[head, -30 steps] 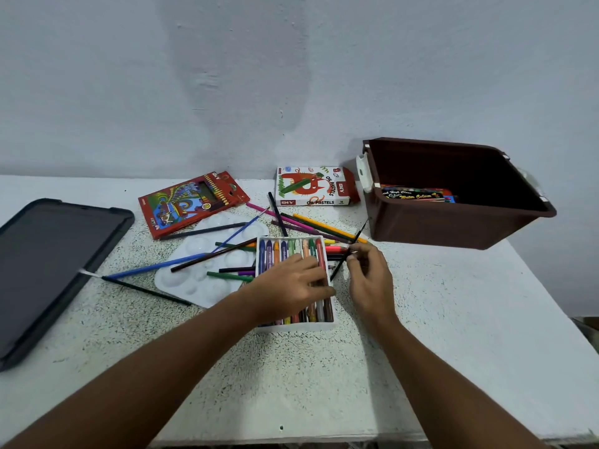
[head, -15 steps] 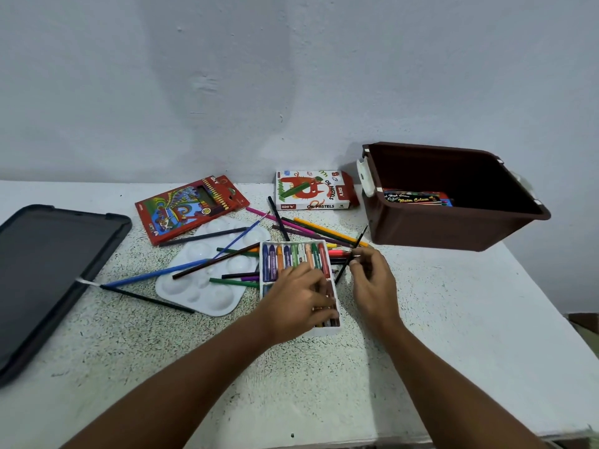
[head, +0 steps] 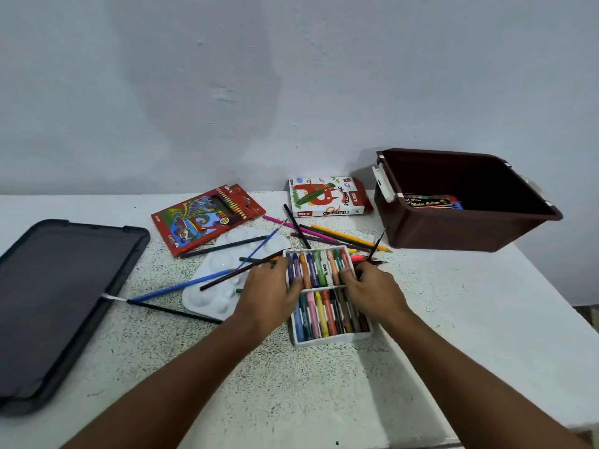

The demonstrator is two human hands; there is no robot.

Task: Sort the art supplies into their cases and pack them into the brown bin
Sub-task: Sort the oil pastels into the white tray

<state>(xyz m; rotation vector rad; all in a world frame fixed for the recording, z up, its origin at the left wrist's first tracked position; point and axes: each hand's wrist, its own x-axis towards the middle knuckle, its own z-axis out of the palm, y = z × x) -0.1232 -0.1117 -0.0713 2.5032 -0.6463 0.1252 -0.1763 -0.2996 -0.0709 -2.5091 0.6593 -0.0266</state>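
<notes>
Both hands (head: 269,288) (head: 372,291) flank the pastel tray (head: 327,338), thumbs on crayons.

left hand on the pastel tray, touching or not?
Touching. The head view shows the left hand against the left wall of the white pastel tray, its fingers lying over the pastels in the upper row.

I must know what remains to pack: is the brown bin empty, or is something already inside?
Not empty. One flat box of water colours lies inside the brown bin, against its left wall; the rest of the inside looks bare.
</notes>
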